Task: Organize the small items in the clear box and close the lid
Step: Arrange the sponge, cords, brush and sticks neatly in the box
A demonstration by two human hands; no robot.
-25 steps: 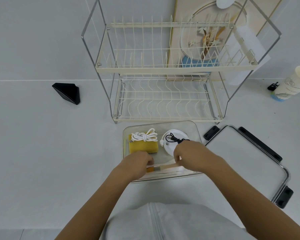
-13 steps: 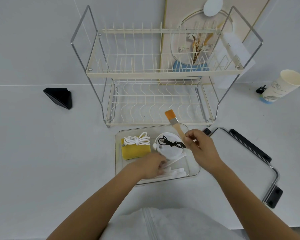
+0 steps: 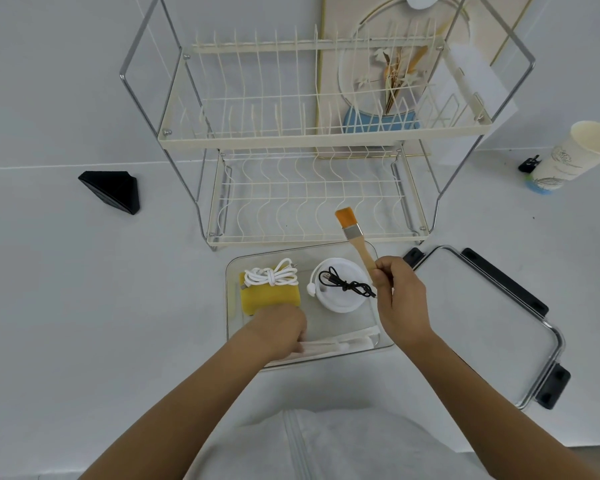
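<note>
Head view, dish rack (image 3: pixel 312 188): two tiers, cream wire, behind the box.
Lid (image 3: pixel 482 323): flat on the counter, right of the box, black latches.
Clear box (image 3: pixel 232 292): open, centre, just before the rack.
Left hand (image 3: pixel 278 327): inside the box by the yellow sponge (image 3: pixel 269 299); fingers hidden, grip cannot tell.
Right hand (image 3: pixel 400 299): fingers clamped on the brush handle, above the box.
White disc (image 3: pixel 340 289): in the box, black cable (image 3: pixel 347 284) on top.
Brush (image 3: pixel 355 240): tilted, orange bristles up.
White cable (image 3: pixel 271 275): coiled on the sponge.

White table (image 3: pixel 66 306) with rack (image 3: pixel 309 202), clear box (image 3: pixel 234 271), lid (image 3: pixel 482 323)
</note>
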